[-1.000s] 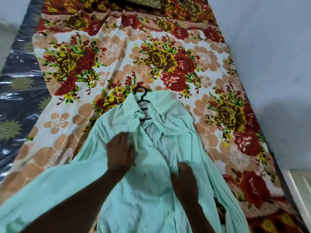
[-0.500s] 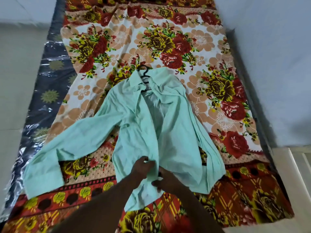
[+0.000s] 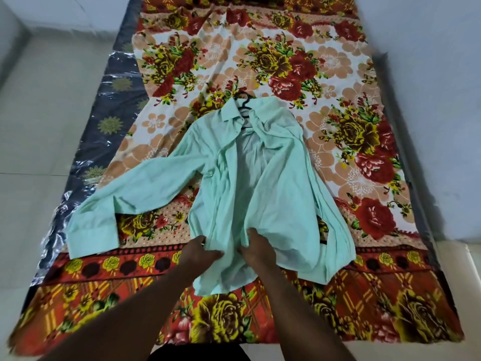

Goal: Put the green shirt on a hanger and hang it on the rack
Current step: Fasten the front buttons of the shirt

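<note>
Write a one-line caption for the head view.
Left hand and right hand hold the lower front of the green shirt; it lies open on a floral bedsheet, black hanger at the collar.

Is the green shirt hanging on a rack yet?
No, the green shirt lies spread on the floral bedsheet, the hanger hook poking from its collar.

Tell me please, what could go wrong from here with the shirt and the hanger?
1. Both the left hand and right hand grip the green shirt near its hem; a pull toward the person could drag it off the hanger.
2. The front lies open, so the shirt may slip off when lifted.
</note>
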